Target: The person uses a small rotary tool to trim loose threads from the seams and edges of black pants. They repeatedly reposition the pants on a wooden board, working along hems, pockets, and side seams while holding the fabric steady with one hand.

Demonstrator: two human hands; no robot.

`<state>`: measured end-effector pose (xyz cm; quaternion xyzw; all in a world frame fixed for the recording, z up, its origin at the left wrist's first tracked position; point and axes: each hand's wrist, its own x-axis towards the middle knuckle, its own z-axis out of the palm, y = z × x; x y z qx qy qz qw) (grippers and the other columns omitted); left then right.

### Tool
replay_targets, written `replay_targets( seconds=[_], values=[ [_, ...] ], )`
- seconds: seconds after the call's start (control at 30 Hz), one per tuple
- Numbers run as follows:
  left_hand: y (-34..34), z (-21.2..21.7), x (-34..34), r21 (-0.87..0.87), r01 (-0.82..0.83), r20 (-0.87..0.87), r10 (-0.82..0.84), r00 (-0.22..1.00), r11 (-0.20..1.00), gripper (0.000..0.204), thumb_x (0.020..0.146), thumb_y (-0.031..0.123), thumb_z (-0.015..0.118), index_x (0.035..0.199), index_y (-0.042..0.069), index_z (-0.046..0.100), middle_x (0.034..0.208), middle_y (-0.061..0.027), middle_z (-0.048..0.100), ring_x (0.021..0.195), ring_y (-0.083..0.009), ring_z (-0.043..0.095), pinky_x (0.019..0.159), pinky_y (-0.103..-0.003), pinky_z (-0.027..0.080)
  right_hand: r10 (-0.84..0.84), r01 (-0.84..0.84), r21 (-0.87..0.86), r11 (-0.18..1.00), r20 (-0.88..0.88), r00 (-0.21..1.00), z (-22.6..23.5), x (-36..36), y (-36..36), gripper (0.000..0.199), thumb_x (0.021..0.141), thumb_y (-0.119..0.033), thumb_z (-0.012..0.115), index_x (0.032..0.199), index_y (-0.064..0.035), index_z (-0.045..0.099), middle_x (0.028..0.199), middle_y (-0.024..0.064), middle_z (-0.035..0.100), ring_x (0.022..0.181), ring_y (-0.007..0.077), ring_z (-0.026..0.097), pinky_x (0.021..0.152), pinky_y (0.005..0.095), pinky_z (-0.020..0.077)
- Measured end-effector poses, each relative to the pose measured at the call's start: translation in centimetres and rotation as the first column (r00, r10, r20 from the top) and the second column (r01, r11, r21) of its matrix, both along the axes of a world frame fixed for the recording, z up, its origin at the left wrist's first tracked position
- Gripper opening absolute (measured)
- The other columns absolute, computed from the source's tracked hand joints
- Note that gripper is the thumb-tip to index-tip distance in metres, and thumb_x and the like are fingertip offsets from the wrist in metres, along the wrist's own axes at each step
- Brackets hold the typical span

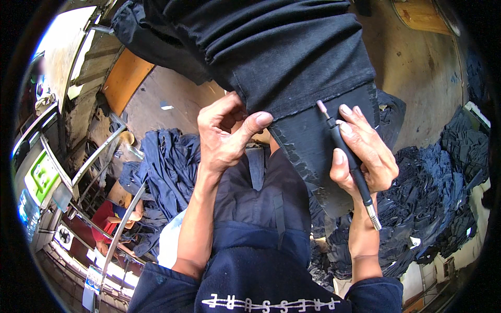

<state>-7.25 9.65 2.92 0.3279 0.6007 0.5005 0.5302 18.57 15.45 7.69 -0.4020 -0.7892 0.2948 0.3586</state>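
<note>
While your right hand (368, 156) grips the black tool (343, 145) in its fingers, the tool slants away and left over the dark cloth (308, 68); your left hand (222, 133) pinches the cloth's left edge.

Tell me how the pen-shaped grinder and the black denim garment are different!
The pen-shaped grinder is slim and straight, while the black denim garment is wide and wrinkled in places. The grinder has a pinkish tip and a silvery end; the garment is dark all over. The right hand holds the grinder, while the left hand is at the garment's edge. Both look mostly black.
</note>
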Motion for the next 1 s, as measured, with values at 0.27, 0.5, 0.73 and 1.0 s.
replay_targets(
  seconds=[0.27,0.5,0.73,1.0],
  values=[
    [0.0,0.1,0.2,-0.022,-0.01,0.064,0.011,0.998,1.0,0.022,0.089,0.01,0.092,0.093,-0.003,0.074,0.08,0.002,0.064,0.07,-0.0046,0.059,0.061,-0.022,0.045,0.076,-0.077,-0.05,0.996,-0.02,0.997,0.1,-0.4,0.3,0.027,0.085,-0.005,0.079,0.111,0.004,0.081,0.1,0.0217,0.08,0.111,0.0412,0.079,0.105,0.0547,0.0606],
    [0.4,0.6,0.3,-0.013,-0.01,0.069,0.011,0.998,1.0,0.021,0.091,0.008,0.09,0.101,-0.004,0.075,0.086,0.0011,0.068,0.075,-0.0055,0.061,0.066,-0.022,0.047,0.075,-0.076,-0.01,0.997,-0.023,0.997,-0.4,-0.2,0.2,0.029,0.084,-0.004,0.079,0.111,0.0047,0.081,0.101,0.0212,0.08,0.11,0.0406,0.079,0.105,0.0542,0.0612],
    [-0.1,0.5,0.4,-0.063,-0.012,0.175,0.023,0.984,0.998,0.03,0.093,0.007,0.088,0.118,-0.005,0.075,0.105,-0.0042,0.075,0.093,-0.0112,0.069,0.085,-0.027,0.055,-0.166,0.166,-0.009,0.986,-0.007,0.986,0.2,0.6,-0.2,0.04,0.104,-0.016,0.068,0.136,0.0082,0.066,0.126,0.0287,0.075,0.127,0.0418,0.071,0.115,0.0504,0.0528],
    [-1.3,6.0,-0.9,-0.234,-0.089,-0.01,0.089,0.996,0.968,0.086,0.094,0.027,0.089,0.16,0.002,0.04,0.141,-0.0179,0.061,0.12,-0.0231,0.066,0.1,-0.036,0.059,-0.706,0.625,-0.346,0.7,-0.207,0.677,1.0,0.4,1.2,0.029,0.106,-0.029,0.075,0.119,-0.0033,0.074,0.11,0.0112,0.08,0.105,0.021,0.073,0.096,0.0358,0.0563]
  ],
)
